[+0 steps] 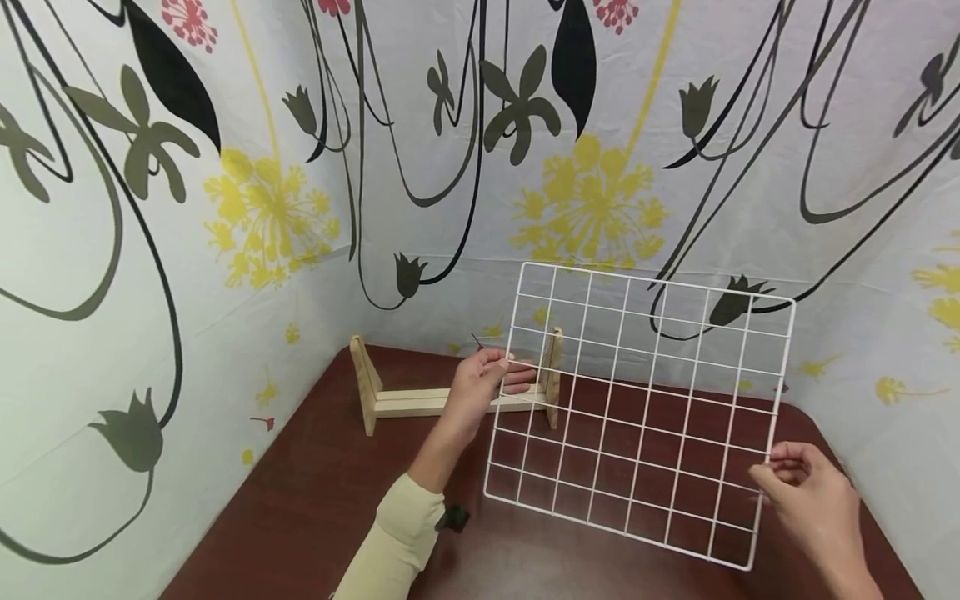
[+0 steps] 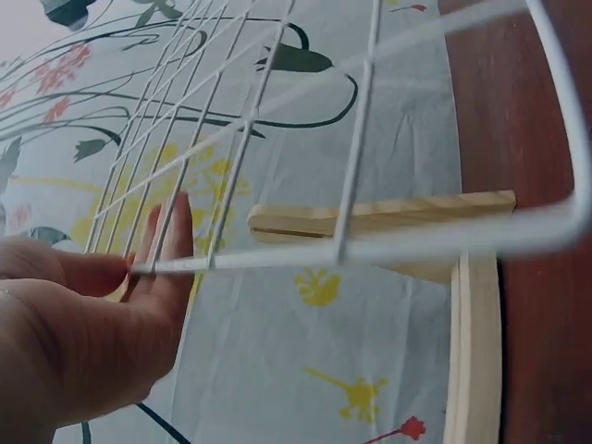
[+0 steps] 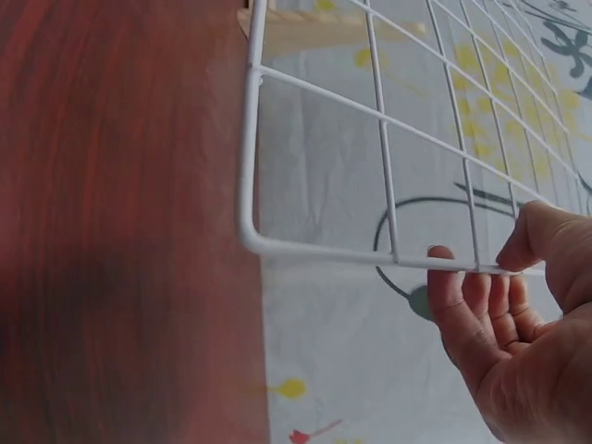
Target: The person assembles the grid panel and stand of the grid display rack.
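Note:
A white wire grid panel point(image 1: 637, 417) is held up at a tilt above the table, its right side lower than its left. My left hand point(image 1: 480, 383) pinches the left edge wire between thumb and fingers, some fingertips showing behind the mesh. On the opposite edge, my right hand point(image 1: 817, 492) pinches the wire below its middle. In the left wrist view the thumb of the left hand point(image 2: 102, 324) lies against the rim wire. The right wrist view has the right hand point(image 3: 518, 324) gripping the rim near a rounded corner. Behind the panel stands a wooden frame point(image 1: 412, 406).
The wooden frame has two upright end pieces joined by a crossbar, at the back left of the dark red table point(image 1: 300, 500). A small black object point(image 1: 453, 517) lies beside the left sleeve. Flower-patterned cloth point(image 1: 450, 225) hangs around the table's back and sides.

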A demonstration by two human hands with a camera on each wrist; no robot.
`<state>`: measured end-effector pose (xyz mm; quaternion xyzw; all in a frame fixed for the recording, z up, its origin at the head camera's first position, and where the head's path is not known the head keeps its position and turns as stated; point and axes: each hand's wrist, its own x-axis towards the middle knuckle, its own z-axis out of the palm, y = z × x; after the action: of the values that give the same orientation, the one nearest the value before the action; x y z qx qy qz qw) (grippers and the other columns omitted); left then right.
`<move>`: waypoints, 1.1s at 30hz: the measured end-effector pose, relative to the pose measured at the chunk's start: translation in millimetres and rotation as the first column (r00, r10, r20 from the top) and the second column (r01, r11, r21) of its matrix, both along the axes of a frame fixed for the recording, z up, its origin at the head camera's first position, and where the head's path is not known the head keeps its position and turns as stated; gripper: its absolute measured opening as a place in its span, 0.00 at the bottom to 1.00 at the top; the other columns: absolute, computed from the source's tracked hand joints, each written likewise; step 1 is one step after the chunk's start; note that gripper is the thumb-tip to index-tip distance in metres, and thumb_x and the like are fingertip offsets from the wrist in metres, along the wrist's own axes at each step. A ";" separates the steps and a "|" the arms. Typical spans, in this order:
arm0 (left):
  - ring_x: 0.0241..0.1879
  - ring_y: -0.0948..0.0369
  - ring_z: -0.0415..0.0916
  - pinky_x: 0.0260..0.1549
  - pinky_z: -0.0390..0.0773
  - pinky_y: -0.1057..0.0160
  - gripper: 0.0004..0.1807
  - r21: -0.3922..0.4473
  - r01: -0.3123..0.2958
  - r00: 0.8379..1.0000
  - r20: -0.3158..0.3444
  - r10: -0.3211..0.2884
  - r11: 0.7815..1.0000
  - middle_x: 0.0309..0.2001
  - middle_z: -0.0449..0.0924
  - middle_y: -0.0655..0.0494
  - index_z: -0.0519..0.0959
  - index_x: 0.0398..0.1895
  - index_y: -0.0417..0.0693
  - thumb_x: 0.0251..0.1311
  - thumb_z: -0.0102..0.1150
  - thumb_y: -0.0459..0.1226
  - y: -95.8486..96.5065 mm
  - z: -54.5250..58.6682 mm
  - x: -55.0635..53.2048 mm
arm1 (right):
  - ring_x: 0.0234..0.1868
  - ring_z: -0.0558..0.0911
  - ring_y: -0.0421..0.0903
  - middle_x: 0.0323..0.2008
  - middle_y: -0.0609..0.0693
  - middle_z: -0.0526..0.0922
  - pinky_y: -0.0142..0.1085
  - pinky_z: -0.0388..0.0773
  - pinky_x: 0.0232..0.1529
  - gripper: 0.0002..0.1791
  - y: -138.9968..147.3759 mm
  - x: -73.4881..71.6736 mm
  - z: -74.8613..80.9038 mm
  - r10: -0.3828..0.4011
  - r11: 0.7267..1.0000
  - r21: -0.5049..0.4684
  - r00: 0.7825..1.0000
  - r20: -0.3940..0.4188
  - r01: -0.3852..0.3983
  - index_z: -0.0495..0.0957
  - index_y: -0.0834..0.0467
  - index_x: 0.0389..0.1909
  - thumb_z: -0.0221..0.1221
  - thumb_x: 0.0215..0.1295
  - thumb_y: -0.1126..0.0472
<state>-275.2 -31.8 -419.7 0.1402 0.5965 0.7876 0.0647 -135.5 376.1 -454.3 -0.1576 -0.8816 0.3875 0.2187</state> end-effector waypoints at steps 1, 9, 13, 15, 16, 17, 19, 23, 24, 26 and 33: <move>0.62 0.35 0.81 0.59 0.85 0.47 0.13 0.024 -0.006 1.000 0.018 0.005 1.000 0.62 0.81 0.27 0.69 0.58 0.28 0.83 0.43 0.32 -2.3 -1.6 0.0 | 0.24 0.75 0.21 0.24 0.22 0.74 0.21 0.78 0.25 0.13 -3.9 -1.6 -1.8 0.007 1.000 -0.019 1.000 -0.010 -0.007 0.74 0.61 0.44 0.67 0.63 0.64; 0.53 0.54 0.89 0.58 0.86 0.53 0.11 0.113 -0.170 0.982 0.105 0.158 0.979 0.63 0.81 0.29 0.69 0.56 0.31 0.83 0.41 0.32 -13.9 -11.0 0.2 | 0.26 0.80 0.25 0.26 0.27 0.79 0.24 0.81 0.26 0.14 -29.1 -15.8 -13.5 0.128 0.980 -0.135 0.985 -0.114 -0.143 0.72 0.63 0.44 0.65 0.63 0.74; 0.44 0.59 0.90 0.53 0.88 0.56 0.08 0.141 -0.284 0.957 0.105 0.271 0.948 0.57 0.85 0.29 0.73 0.50 0.34 0.81 0.46 0.32 -18.6 -16.5 1.1 | 0.27 0.80 0.26 0.28 0.31 0.80 0.27 0.82 0.26 0.13 -40.1 -23.6 -15.1 0.160 0.971 -0.156 0.978 -0.133 -0.180 0.72 0.64 0.45 0.63 0.64 0.76; 0.42 0.59 0.90 0.52 0.88 0.56 0.08 0.159 -0.318 0.947 0.102 0.305 0.935 0.54 0.86 0.30 0.74 0.49 0.34 0.80 0.47 0.31 -21.1 -19.1 1.9 | 0.27 0.80 0.27 0.28 0.33 0.81 0.27 0.82 0.26 0.13 -44.4 -26.8 -16.0 0.166 0.967 -0.171 0.976 -0.144 -0.190 0.72 0.64 0.45 0.63 0.64 0.77; 0.42 0.58 0.91 0.50 0.89 0.57 0.08 0.173 -0.329 0.944 0.102 0.315 0.928 0.54 0.87 0.30 0.74 0.50 0.32 0.80 0.47 0.31 -22.6 -20.0 2.6 | 0.27 0.79 0.28 0.28 0.34 0.81 0.27 0.82 0.26 0.13 -46.5 -27.9 -16.4 0.167 0.965 -0.176 0.974 -0.150 -0.193 0.72 0.64 0.45 0.63 0.64 0.77; 0.41 0.58 0.91 0.49 0.89 0.58 0.09 0.185 -0.338 0.941 0.101 0.324 0.923 0.53 0.87 0.30 0.74 0.50 0.32 0.80 0.47 0.31 -24.3 -21.0 3.5 | 0.27 0.79 0.28 0.28 0.36 0.81 0.27 0.82 0.26 0.13 -48.3 -28.9 -17.1 0.171 0.963 -0.182 0.974 -0.152 -0.197 0.72 0.64 0.45 0.63 0.64 0.77; 0.41 0.58 0.91 0.48 0.89 0.58 0.11 0.204 -0.348 0.937 0.093 0.336 0.915 0.53 0.86 0.28 0.72 0.53 0.28 0.80 0.48 0.31 -27.9 -22.7 5.0 | 0.27 0.80 0.28 0.29 0.37 0.82 0.27 0.82 0.26 0.13 -51.5 -30.9 -19.0 0.180 0.960 -0.188 0.971 -0.154 -0.208 0.72 0.64 0.45 0.62 0.64 0.77; 0.39 0.60 0.91 0.45 0.89 0.61 0.11 0.226 -0.366 0.930 0.060 0.362 0.903 0.49 0.88 0.32 0.71 0.53 0.26 0.79 0.49 0.30 -34.6 -25.8 6.5 | 0.28 0.80 0.28 0.31 0.36 0.81 0.27 0.82 0.27 0.12 -58.1 -33.6 -22.8 0.200 0.955 -0.191 0.969 -0.147 -0.226 0.72 0.64 0.47 0.62 0.67 0.75; 0.39 0.60 0.91 0.45 0.89 0.61 0.11 0.230 -0.370 0.928 0.050 0.369 0.900 0.48 0.89 0.33 0.71 0.53 0.26 0.79 0.49 0.30 -35.9 -27.1 6.4 | 0.28 0.80 0.28 0.32 0.34 0.81 0.27 0.82 0.27 0.12 -59.7 -34.0 -23.5 0.200 0.956 -0.185 0.968 -0.148 -0.226 0.72 0.64 0.47 0.62 0.67 0.74; 0.39 0.59 0.91 0.45 0.89 0.60 0.09 0.233 -0.380 0.923 0.033 0.383 0.895 0.46 0.90 0.36 0.72 0.51 0.28 0.79 0.49 0.30 -37.7 -30.1 5.5 | 0.29 0.80 0.28 0.32 0.33 0.80 0.27 0.82 0.28 0.13 -62.7 -34.5 -24.9 0.196 0.961 -0.169 0.969 -0.152 -0.221 0.72 0.63 0.49 0.63 0.67 0.73; 0.38 0.59 0.92 0.42 0.89 0.61 0.05 0.233 -0.412 0.906 -0.001 0.424 0.881 0.46 0.89 0.34 0.75 0.48 0.35 0.78 0.49 0.28 -37.2 -33.5 5.7 | 0.30 0.79 0.24 0.33 0.37 0.82 0.19 0.75 0.32 0.14 -70.2 -35.6 -29.2 0.095 0.992 -0.069 0.980 -0.174 -0.108 0.76 0.58 0.49 0.64 0.65 0.70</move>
<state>-269.5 -69.0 -453.2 0.0350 0.5199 0.8422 -0.1386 -171.1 305.9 -483.5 -0.0873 -0.8506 0.4445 0.2669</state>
